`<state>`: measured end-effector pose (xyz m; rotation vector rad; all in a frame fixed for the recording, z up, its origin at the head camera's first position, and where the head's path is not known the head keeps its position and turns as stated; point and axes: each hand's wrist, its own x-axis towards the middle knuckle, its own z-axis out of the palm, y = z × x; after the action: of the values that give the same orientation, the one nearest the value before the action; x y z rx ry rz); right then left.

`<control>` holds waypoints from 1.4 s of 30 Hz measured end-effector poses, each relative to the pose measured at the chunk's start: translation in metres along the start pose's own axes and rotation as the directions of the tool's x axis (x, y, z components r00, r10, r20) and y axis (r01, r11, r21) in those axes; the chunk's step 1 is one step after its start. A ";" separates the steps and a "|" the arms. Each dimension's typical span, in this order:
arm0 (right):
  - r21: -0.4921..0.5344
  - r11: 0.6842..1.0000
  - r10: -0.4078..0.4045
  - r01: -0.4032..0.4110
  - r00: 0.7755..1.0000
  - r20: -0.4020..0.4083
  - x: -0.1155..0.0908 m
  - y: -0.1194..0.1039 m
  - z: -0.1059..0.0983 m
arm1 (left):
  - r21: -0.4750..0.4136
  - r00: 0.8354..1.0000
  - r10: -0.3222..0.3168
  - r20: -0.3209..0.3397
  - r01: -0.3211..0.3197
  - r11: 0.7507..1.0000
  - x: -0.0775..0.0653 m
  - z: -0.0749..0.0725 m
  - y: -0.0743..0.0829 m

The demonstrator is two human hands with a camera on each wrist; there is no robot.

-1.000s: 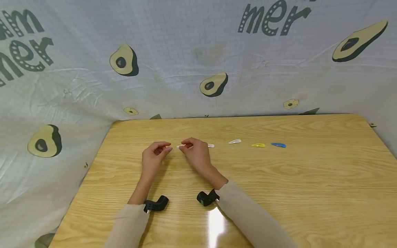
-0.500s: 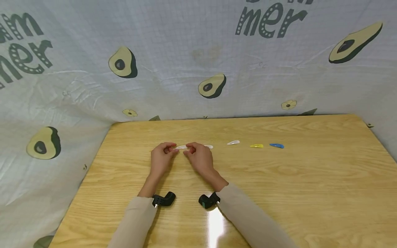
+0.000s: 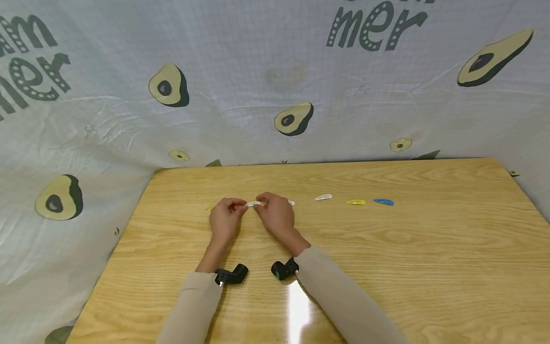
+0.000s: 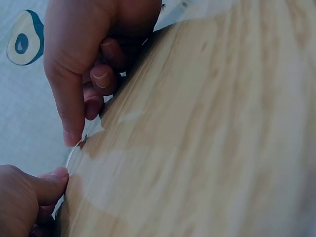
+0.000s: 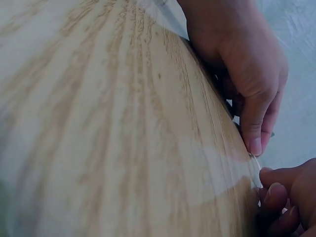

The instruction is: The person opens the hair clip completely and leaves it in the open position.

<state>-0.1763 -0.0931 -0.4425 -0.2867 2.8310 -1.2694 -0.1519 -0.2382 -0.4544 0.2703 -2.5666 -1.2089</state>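
Note:
A white snap hair clip (image 3: 253, 204) is stretched between my two hands at the left-middle of the table. My left hand (image 3: 224, 219) pinches its left end between thumb and forefinger. The right hand (image 3: 277, 217) pinches the other end. From the left wrist view, the hair clip (image 4: 74, 154) appears as a thin, slightly curved strip between the fingertips, close over the wood. A yellow hair clip (image 3: 209, 208) pokes out beside the left hand, mostly hidden by it. Behind the right hand another white clip (image 3: 291, 202) is partly covered.
Farther right on the wooden table (image 3: 386, 267) lie a white clip (image 3: 323, 197), a yellow clip (image 3: 355, 202) and a blue clip (image 3: 384, 201), in a loose row. A hanging cloth (image 3: 232, 95) with avocado prints borders the table's back and left edges.
My left hand has come rightward to the white hair clip and taken hold of its left end. The right hand stays nearly in place. The other clips have not moved.

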 end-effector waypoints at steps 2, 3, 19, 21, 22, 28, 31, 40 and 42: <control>-0.007 1.000 0.009 -0.009 1.000 0.004 0.000 -0.001 -0.001 | 0.004 1.000 0.009 -0.002 -0.009 1.000 0.000 0.000 0.001; -0.012 1.000 0.013 -0.013 1.000 0.007 0.000 -0.001 -0.002 | 0.004 1.000 0.012 -0.002 -0.012 1.000 0.000 0.001 0.001; 0.027 0.999 0.030 -0.033 0.994 0.104 0.002 0.000 -0.008 | -0.010 0.999 0.036 0.014 -0.036 0.999 -0.001 -0.001 0.002; 0.028 0.999 0.020 -0.024 0.993 0.119 0.002 0.000 -0.009 | -0.014 0.999 0.039 0.012 -0.039 0.999 -0.001 -0.001 0.002; 0.028 0.999 0.016 -0.020 0.992 0.124 0.001 0.000 -0.009 | -0.015 0.999 0.043 0.009 -0.042 0.999 -0.001 -0.001 0.001; 0.059 0.998 -0.037 0.028 0.989 0.146 -0.001 0.004 -0.010 | -0.067 1.000 0.027 0.010 -0.026 0.997 -0.006 -0.001 -0.001; 0.124 0.991 -0.073 0.055 0.986 0.149 -0.003 0.007 -0.012 | -0.124 1.000 -0.002 0.029 0.005 0.992 -0.009 -0.003 0.000; 0.357 0.934 -0.119 0.037 0.970 0.211 -0.018 0.011 -0.028 | -0.180 0.987 -0.011 0.160 0.040 0.983 -0.019 -0.021 0.023; 0.407 0.913 -0.141 0.036 0.963 0.232 -0.022 0.012 -0.035 | -0.198 0.983 -0.002 0.184 0.039 0.979 -0.022 -0.023 0.027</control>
<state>-0.1594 -0.0559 -0.4291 -0.5246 2.3003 -1.6532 -0.1244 -0.2312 -0.4235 0.1475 -2.5702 -1.5544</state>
